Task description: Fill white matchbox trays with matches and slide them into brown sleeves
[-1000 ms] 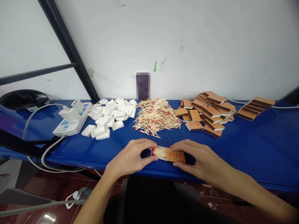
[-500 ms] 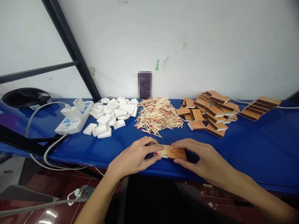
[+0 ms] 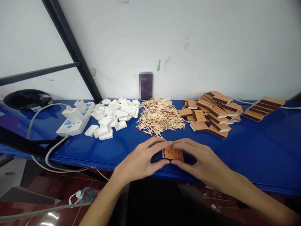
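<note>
An orange matchbox [image 3: 174, 153] lies between both my hands near the table's front edge. Its white tray is almost fully inside the sleeve, with red match heads just visible at the left end. My left hand [image 3: 143, 158] pinches the box's left part, thumb at the near side and fingers at the far side. My right hand [image 3: 199, 157] grips the sleeve the same way from the right. Just beyond them is a heap of loose red-tipped matches [image 3: 161, 116]. White empty trays [image 3: 105, 122] are piled to its left, orange matchbox sleeves [image 3: 211, 114] to its right.
A row of matchboxes [image 3: 263, 108] leans at the far right of the blue table [image 3: 254, 150]. On the left are a white power strip [image 3: 76, 125] with cables, a black round object [image 3: 28, 99] and a dark rack post [image 3: 75, 47]. A wall closes off the back.
The match-filled tray has slid right into the orange sleeve, hiding most of the matches. My left hand has moved right, close to my right hand.
</note>
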Tool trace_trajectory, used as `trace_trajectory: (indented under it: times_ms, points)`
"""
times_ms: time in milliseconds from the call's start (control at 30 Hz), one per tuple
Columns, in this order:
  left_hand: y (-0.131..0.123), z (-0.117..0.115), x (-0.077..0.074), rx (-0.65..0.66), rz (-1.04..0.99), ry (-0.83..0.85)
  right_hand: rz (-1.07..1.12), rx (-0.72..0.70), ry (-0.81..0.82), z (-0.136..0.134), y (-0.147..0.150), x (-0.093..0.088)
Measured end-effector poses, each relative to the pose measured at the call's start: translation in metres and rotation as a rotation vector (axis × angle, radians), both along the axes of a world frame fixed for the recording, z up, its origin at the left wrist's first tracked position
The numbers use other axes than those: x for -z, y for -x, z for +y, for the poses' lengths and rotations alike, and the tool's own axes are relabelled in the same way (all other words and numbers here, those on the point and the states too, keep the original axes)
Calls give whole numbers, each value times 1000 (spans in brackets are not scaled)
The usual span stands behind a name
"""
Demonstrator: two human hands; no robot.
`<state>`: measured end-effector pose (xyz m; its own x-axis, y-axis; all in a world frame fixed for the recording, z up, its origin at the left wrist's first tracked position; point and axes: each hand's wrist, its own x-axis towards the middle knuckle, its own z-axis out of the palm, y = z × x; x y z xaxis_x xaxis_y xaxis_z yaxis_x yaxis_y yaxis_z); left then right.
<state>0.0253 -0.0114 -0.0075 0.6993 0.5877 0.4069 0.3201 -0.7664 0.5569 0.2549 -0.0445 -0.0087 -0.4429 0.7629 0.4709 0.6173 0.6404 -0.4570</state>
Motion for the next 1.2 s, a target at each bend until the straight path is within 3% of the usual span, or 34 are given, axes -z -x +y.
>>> trace_trajectory:
  times_ms: [133,300,533,700,833,933,1067,1200]
  points:
    - [1,0,0,-17,-45,-8,17,-4,-37,0,2,-1]
    - [1,-3,2,-36,50,-7,-9,-15,-69,-1,4,-1]
    - [-8,-19,-1,-99,254,-14,-284,-73,-81,-8,12,-2]
    - [-2,-13,-6,-55,185,16,-341,-70,-40,-13,0,-7]
    - [25,7,-13,-283,170,-121,-292,37,39,-17,-38,-14]
    - [51,19,-21,-429,157,-197,-253,174,-35,-19,-80,-20]
    - [79,24,-30,-535,112,-203,-322,451,-146,-14,-150,-22]
    - [95,24,-32,-600,88,-231,-443,595,-123,8,-224,-13]
